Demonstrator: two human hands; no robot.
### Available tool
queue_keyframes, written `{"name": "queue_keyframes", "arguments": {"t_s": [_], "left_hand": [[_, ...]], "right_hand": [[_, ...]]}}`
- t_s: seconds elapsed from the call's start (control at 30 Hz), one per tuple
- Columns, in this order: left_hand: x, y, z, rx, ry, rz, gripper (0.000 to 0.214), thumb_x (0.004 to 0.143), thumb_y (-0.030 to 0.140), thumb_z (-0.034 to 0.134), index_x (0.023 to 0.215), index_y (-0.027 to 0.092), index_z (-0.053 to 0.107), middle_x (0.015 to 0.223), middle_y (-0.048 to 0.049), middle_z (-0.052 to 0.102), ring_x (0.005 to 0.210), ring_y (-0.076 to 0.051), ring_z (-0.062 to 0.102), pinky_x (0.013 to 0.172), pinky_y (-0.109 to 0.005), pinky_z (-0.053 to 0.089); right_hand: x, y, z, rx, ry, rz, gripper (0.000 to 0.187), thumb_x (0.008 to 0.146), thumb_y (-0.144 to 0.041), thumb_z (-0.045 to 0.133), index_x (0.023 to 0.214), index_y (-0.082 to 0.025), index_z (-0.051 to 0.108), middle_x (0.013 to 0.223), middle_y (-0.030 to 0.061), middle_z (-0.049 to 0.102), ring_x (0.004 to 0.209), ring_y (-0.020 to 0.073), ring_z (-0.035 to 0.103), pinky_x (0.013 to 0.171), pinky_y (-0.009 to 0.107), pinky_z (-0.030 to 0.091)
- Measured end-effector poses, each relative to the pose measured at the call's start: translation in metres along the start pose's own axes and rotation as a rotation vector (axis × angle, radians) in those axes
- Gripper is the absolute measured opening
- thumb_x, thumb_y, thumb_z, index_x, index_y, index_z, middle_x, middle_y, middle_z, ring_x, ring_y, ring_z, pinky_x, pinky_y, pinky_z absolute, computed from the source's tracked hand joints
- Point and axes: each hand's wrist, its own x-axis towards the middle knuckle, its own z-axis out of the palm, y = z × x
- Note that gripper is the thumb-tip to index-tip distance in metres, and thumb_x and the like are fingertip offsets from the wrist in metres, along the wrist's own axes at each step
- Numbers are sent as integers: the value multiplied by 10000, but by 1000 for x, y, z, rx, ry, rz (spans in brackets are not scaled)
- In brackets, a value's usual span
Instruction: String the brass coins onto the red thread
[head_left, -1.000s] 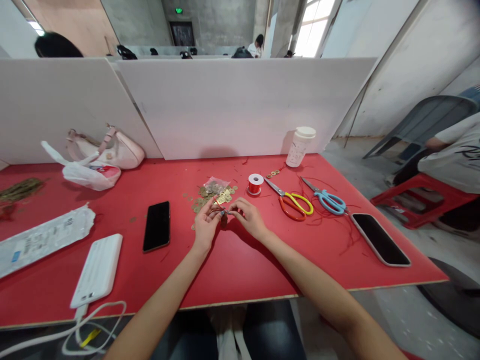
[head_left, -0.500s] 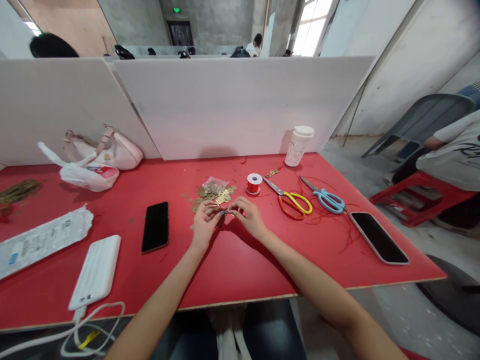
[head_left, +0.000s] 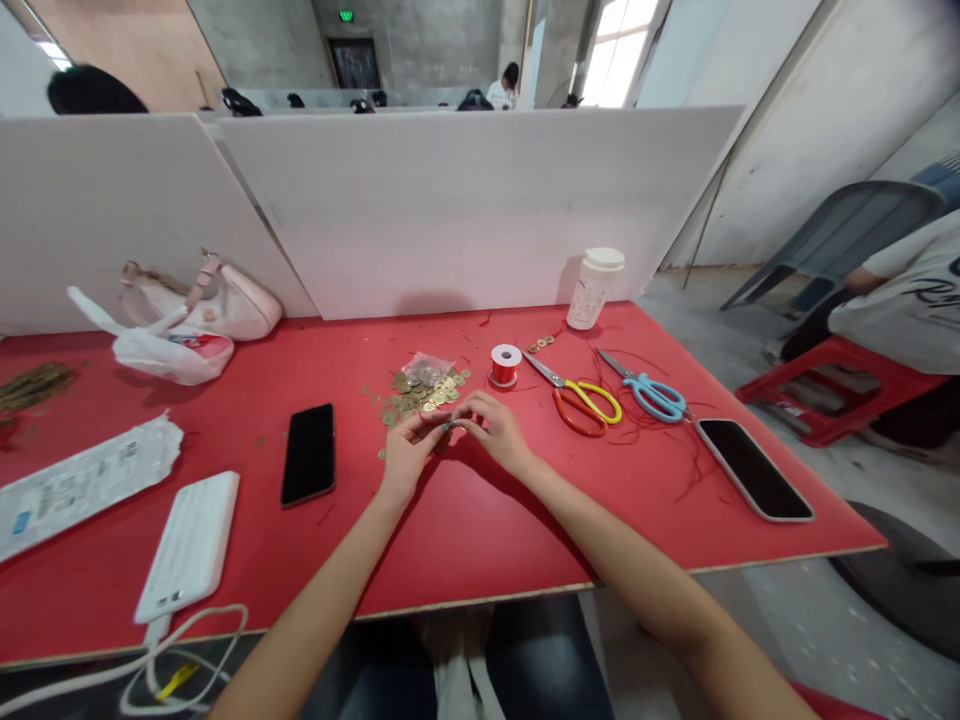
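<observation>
My left hand [head_left: 409,446] and my right hand [head_left: 491,430] meet over the red table [head_left: 480,540], fingertips pinched close together. What lies between them is too small and covered to make out. Just beyond the fingers is a pile of brass-coloured, coin-like discs [head_left: 409,399], with a small clear plastic bag [head_left: 427,369] on top. A spool of red cord [head_left: 505,368] stands upright behind my right hand. Farther back lie a few discs joined in a row [head_left: 541,344].
Right of my hands are yellow-and-orange-handled scissors [head_left: 581,405], blue-handled scissors [head_left: 654,397], loose red cord and a phone [head_left: 754,470]. A lidded cup [head_left: 595,290] stands by the partition [head_left: 480,210]. At left are another phone [head_left: 309,455], a white power bank [head_left: 189,545] and a handbag [head_left: 247,300].
My fingers have drawn slightly closer together, and my left fingers are more curled in. The whole view has shifted a little; the things on the table stay put.
</observation>
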Motion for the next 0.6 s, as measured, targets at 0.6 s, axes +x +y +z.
{"name": "queue_keyframes", "arguments": {"t_s": [0.6], "left_hand": [[6, -2, -3, -229, 77, -55, 517, 587, 442, 897, 971, 152, 708, 799, -68, 744, 668, -166, 683, 646, -283, 558]], "right_hand": [[-1, 1, 4, 27, -5, 50, 103, 911, -253, 613, 854, -193, 674, 847, 37, 645, 748, 162, 578, 669, 279, 466]]}}
